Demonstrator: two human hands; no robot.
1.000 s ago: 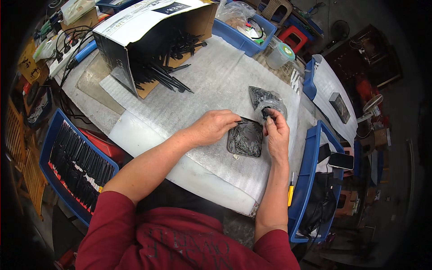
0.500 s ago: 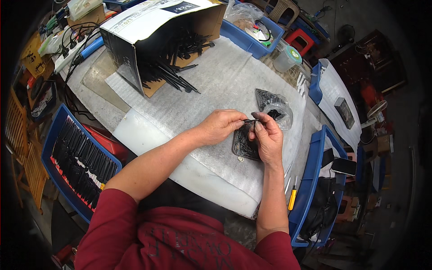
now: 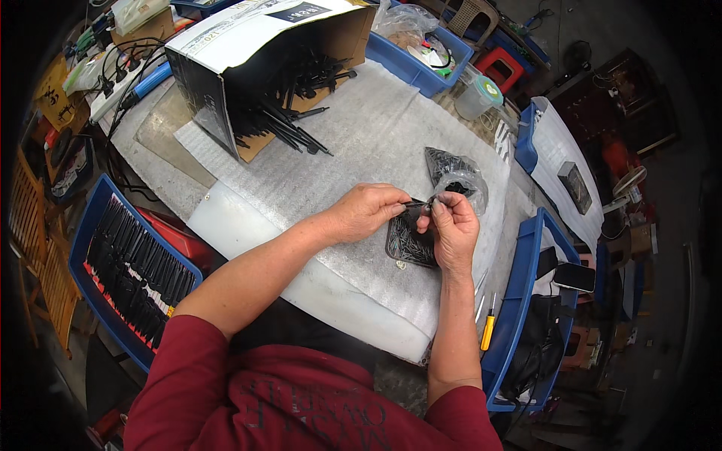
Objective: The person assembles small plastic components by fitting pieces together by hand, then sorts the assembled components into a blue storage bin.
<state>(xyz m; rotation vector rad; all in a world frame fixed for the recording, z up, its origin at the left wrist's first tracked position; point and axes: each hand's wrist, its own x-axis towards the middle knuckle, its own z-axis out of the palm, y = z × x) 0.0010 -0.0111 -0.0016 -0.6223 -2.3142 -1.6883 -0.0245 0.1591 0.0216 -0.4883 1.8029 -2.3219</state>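
Observation:
Between my hands is a thin black rod-like part (image 3: 415,202), mostly covered by my fingers. My left hand (image 3: 370,212) pinches its left end. At its right end my right hand (image 3: 456,225) is closed, thumb against forefinger; whether it also grips a tiny piece is too small to tell. Just under my hands lies a dark tray (image 3: 410,246) of small metal pins or screws. Behind my right hand rests a clear plastic bag (image 3: 468,180) with small dark parts in it. An open cardboard box (image 3: 226,113) on its side spills many black rods (image 3: 297,128).
A blue bin (image 3: 135,270) of packed black pieces stands at left. At right, another blue bin (image 3: 519,316) holds a phone (image 3: 574,278) and dark cloth, with a yellow-handled screwdriver (image 3: 488,331) beside it. A clear tub (image 3: 478,98) and blue crate (image 3: 410,64) sit at the back.
My right hand has shifted slightly right, and its fingers have curled closer together at the black part's end. My left hand stays nearly where it was.

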